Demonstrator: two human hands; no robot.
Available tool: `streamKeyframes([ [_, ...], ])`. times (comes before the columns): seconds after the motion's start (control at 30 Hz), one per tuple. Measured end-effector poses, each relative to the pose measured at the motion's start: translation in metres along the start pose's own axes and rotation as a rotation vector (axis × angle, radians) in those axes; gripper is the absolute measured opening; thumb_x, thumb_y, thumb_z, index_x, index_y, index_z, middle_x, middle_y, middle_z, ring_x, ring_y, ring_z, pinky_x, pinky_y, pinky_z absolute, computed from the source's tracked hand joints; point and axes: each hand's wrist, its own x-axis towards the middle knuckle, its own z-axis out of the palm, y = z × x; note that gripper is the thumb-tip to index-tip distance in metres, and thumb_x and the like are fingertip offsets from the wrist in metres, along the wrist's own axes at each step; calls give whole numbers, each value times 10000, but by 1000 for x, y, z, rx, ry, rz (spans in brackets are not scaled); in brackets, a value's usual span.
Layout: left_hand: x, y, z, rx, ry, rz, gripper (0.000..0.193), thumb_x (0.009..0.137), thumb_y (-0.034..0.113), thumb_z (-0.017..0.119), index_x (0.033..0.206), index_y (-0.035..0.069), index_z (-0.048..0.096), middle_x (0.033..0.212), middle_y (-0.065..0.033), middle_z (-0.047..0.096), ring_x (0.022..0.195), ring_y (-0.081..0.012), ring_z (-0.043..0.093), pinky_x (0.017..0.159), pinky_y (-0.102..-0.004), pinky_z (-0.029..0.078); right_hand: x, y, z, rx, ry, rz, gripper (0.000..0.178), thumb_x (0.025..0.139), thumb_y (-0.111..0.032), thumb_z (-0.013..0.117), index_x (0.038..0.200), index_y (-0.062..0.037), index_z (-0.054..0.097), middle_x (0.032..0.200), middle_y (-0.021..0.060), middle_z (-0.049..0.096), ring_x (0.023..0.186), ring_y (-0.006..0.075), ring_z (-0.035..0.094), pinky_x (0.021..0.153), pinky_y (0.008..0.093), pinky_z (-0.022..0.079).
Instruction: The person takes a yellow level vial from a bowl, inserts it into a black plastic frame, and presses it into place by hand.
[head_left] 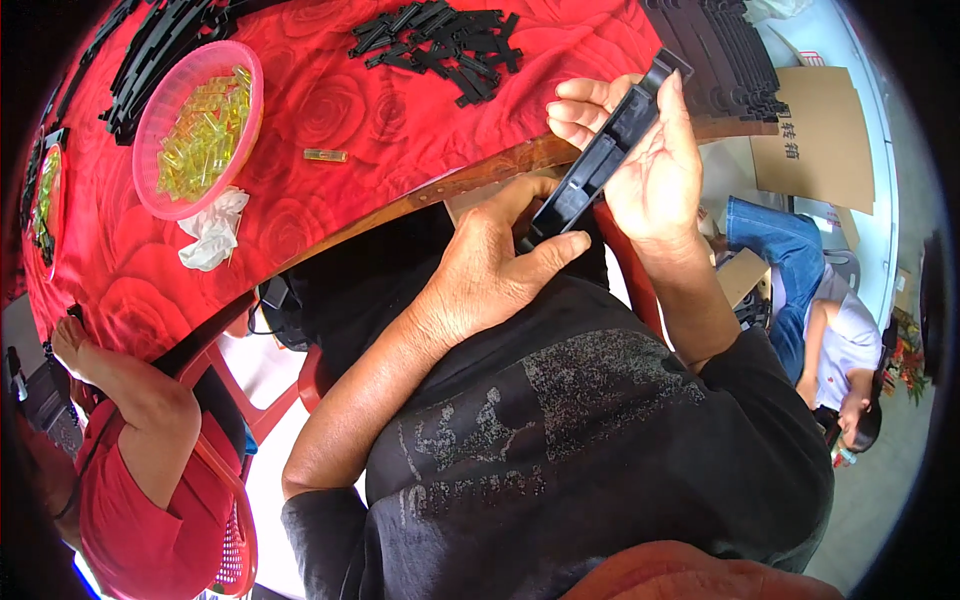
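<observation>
Pinched at its lower end by the left hand [490,265], a long black plastic piece [600,155] slants up into the right hand [655,175], clamped there between thumb and fingers. It partly hides both hands' fingers. Far left, the fisheye rim squeezes a container [58,195]; its contents are unclear.

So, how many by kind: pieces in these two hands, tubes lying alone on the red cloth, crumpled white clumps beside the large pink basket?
Long, narrow black plastic piece: 1
Small translucent yellow tube: 1
Crumpled white tissue-like clump: 1
Total: 3
</observation>
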Motion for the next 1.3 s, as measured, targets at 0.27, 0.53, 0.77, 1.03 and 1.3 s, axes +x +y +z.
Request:
streamKeyframes([
  [0.27,-1,3,-8,-249,-24,-40,340,868,126,746,1136,-17,594,939,-33,615,887,-90,546,797,-276,470,-10,-20,14,-317,-215,57,457,1020,-319,364,1307,29,433,1288,276,534,1205,402,552,1064,509,405],
  [0.53,-2,1,-11,-331,-56,-15,278,937,152,670,1135,-27,592,965,-41,624,859,-90,570,799,-266,481,-13,-21,20,-307,-223,64,467,1034,-308,339,1341,36,416,1276,281,550,1191,419,566,1065,499,416],
  [0.77,4,11,-9,-327,-18,27,331,1034,271,498,1072,-45,590,884,-71,629,771,-132,605,748,-283,509,-15,-13,29,-230,-281,35,446,1041,-290,319,1346,19,421,1288,266,544,1170,384,585,1044,493,435],
  [1.03,2,12,-6,-318,39,-28,240,1024,164,502,1018,-56,597,826,-70,635,707,-123,603,688,-268,517,-17,1,40,-175,-198,29,425,1049,-300,303,1310,0,450,1107,174,561,1004,269,586,1002,453,430],
  [1.3,-1,9,2,-406,145,-40,209,986,135,555,978,-58,636,781,-52,638,703,-103,610,630,-238,502,-14,12,37,7,-172,58,471,1059,-416,267,1116,-16,508,1006,116,527,883,215,507,949,415,390],
])
